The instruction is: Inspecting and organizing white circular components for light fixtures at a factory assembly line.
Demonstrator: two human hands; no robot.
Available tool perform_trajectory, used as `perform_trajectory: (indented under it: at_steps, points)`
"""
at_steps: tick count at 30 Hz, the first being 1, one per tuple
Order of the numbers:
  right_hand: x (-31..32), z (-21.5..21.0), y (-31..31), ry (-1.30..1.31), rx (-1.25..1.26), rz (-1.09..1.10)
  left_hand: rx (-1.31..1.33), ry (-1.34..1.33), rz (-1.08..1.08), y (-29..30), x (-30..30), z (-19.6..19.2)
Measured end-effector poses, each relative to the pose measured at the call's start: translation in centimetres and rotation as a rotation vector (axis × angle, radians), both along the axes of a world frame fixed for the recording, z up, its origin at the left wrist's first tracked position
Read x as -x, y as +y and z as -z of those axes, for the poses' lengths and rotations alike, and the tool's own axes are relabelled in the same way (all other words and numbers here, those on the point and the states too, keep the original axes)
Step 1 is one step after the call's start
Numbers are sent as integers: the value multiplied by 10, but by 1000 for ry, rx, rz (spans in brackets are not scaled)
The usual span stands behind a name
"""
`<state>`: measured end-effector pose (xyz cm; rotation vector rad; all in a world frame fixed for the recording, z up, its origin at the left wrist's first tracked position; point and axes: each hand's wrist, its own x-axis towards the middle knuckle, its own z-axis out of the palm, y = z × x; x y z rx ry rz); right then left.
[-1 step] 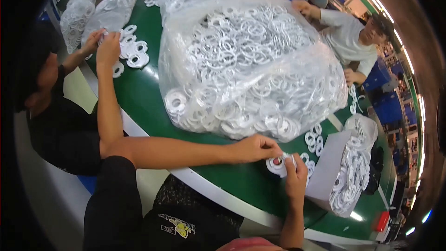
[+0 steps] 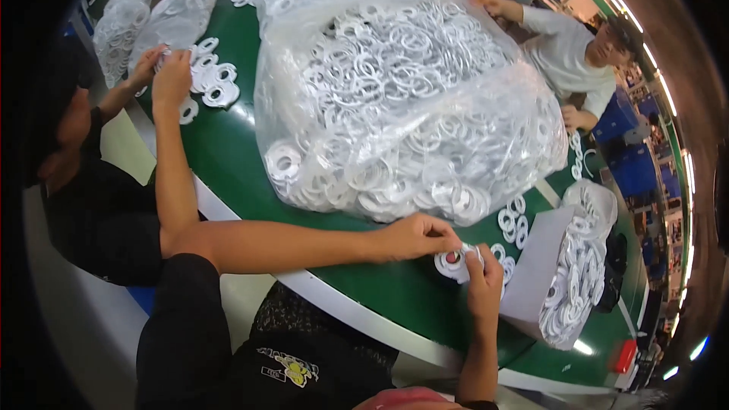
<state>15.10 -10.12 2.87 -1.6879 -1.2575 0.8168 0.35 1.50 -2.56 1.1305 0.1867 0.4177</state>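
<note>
My left hand (image 2: pixel 416 237) reaches across the table edge, its thumb and fingertips pinched on the rim of a white plastic ring (image 2: pixel 449 264). From the other side, my right hand (image 2: pixel 484 281) grips the same ring between thumb and fingers. Something small and reddish shows through the ring's opening. The ring is held just over the green table (image 2: pixel 364 288), and my fingers hide part of its far edge. Close by my right hand lie several loose white rings (image 2: pixel 501 260).
A huge clear plastic bag (image 2: pixel 410 137) of white rings fills the table's middle. At right stands a white box (image 2: pixel 535 266) heaped with rings, near a red object (image 2: pixel 626 355). A co-worker's hands (image 2: pixel 168 76) work at left by a ring pile (image 2: pixel 216 76); another person (image 2: pixel 569 53) sits across.
The whole scene has shifted slightly up and left in the picture. Both my hands keep their grip on the ring, with little visible movement.
</note>
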Motion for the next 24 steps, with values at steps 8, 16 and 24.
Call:
perform_trajectory:
  at_steps: [8, 16, 24]
  points:
    - [-16, 11, 7, -45, 23, 14, 3, 189, -38, 7, -4, 3]
    - [-19, 7, 1, -64, 66, -15, -115, 278, -16, 0, -6, -13]
    - [-19, 8, 1, -42, 15, -44, 94, 282, 45, 5, -3, -17]
